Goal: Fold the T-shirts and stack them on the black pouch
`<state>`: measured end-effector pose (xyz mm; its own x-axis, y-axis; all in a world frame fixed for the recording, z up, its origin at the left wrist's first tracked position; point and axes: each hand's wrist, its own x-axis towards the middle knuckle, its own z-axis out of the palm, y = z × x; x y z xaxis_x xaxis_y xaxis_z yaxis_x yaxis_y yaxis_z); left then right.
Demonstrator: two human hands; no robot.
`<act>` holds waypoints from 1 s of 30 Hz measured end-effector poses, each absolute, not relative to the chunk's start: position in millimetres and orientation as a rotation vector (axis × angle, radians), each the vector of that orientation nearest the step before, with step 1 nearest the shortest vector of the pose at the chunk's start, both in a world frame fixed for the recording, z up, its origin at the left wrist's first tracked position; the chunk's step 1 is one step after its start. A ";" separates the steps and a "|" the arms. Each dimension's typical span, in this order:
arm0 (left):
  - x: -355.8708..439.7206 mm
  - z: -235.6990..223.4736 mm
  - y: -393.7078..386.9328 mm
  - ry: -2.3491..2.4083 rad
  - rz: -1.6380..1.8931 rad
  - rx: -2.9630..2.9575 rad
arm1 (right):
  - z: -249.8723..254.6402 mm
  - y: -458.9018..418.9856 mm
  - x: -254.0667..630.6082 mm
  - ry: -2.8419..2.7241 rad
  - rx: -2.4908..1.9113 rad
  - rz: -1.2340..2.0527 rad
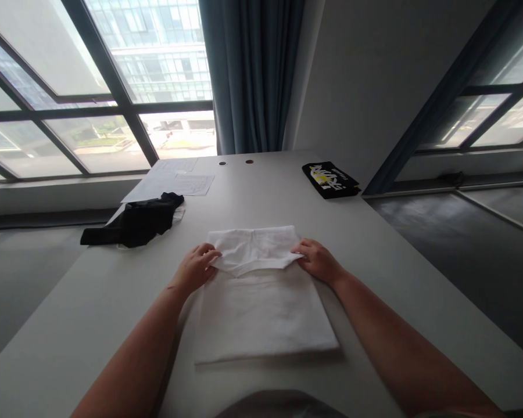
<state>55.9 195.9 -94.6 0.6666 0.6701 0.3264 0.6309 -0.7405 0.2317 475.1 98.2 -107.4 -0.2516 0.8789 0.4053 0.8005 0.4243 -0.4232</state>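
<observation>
A white garment (261, 307) lies folded into a long rectangle on the pale table (91, 302) in front of me. Its far end, with the collar, is doubled back toward me. My left hand (196, 268) pinches the left corner of that folded-over flap, fingers closed on the cloth. My right hand (317, 260) grips the right corner the same way. Both forearms reach in from the bottom of the view.
A crumpled black garment (135, 223) lies at the table's left edge, with paper sheets (174, 183) behind it. A folded black garment with a yellow and white print (330, 179) sits at the far right. Windows and a blue curtain (248, 75) stand behind the table.
</observation>
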 end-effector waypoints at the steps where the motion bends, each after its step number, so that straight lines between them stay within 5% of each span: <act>1: 54.4 -96.6 195.6 1.111 0.589 2.784 | -107.6 97.8 474.7 -2.102 -1.429 0.174; 14: 69.7 -84.8 191.0 1.077 0.434 2.984 | -86.3 98.1 436.3 -2.312 -1.794 -0.164; 30: 84.0 -85.7 186.3 1.081 0.423 2.665 | -87.3 101.9 434.6 -2.256 -1.811 0.170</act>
<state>84.0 186.3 -85.7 0.6853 0.7066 0.1765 0.6388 -0.6995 0.3203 434.6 101.9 -87.3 -0.2011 0.9728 0.1153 0.9445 0.2238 -0.2404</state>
